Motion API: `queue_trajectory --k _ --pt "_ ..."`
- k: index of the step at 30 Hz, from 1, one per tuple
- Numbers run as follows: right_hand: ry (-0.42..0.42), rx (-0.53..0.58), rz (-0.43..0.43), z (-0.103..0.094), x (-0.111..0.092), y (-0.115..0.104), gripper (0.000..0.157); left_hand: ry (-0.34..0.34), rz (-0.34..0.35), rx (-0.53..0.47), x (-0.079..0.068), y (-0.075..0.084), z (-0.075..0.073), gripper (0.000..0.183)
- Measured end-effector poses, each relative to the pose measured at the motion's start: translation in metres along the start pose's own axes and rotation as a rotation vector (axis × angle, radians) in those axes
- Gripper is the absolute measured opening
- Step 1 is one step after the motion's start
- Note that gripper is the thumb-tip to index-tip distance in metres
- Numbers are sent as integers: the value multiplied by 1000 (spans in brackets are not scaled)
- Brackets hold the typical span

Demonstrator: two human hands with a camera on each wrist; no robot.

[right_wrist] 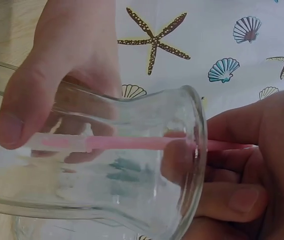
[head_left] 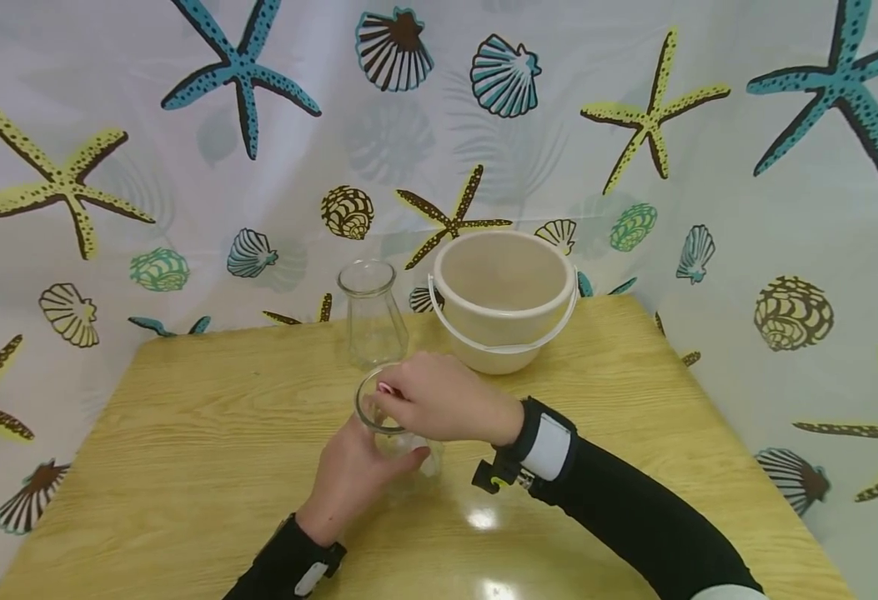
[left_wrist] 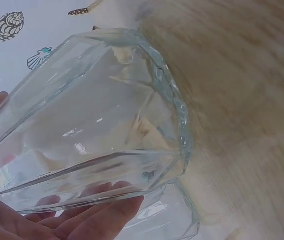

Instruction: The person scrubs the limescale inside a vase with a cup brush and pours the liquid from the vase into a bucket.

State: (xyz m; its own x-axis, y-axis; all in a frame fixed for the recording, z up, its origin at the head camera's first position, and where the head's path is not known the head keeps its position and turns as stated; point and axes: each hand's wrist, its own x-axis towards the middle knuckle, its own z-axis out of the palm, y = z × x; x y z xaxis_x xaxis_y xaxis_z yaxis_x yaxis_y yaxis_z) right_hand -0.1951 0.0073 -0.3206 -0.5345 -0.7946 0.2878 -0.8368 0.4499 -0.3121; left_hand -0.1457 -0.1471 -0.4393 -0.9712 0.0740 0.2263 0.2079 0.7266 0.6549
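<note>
Though near bucket (head_left: 502, 327) and rear jar (head_left: 375, 329), left hand (head_left: 361, 461) around front jar (left_wrist: 92, 117), right hand (head_left: 446, 400) around pink stick (right_wrist: 132, 143).

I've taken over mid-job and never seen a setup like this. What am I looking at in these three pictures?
There is no machine here: these are a person's bare hands. The wide picture comes from a camera on the head, looking forward and down; the two close ones come from cameras on the left and right wrists.

The left hand grips a clear glass jar. The right hand, at the jar's mouth, holds a pink stick that reaches inside; its far end looks whitish but is blurred.

On the wooden table, beyond the hands, stand a second glass jar and a white bucket with its handle hanging in front.
</note>
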Motion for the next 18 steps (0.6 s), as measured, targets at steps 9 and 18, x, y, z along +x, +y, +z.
queue_trajectory --k 9,18 --pt "-2 66 -47 1 2 -3 31 -8 -20 -24 -5 1 1 75" --pt "9 29 -1 4 7 3 24 13 5 -26 -4 -2 -2 92"
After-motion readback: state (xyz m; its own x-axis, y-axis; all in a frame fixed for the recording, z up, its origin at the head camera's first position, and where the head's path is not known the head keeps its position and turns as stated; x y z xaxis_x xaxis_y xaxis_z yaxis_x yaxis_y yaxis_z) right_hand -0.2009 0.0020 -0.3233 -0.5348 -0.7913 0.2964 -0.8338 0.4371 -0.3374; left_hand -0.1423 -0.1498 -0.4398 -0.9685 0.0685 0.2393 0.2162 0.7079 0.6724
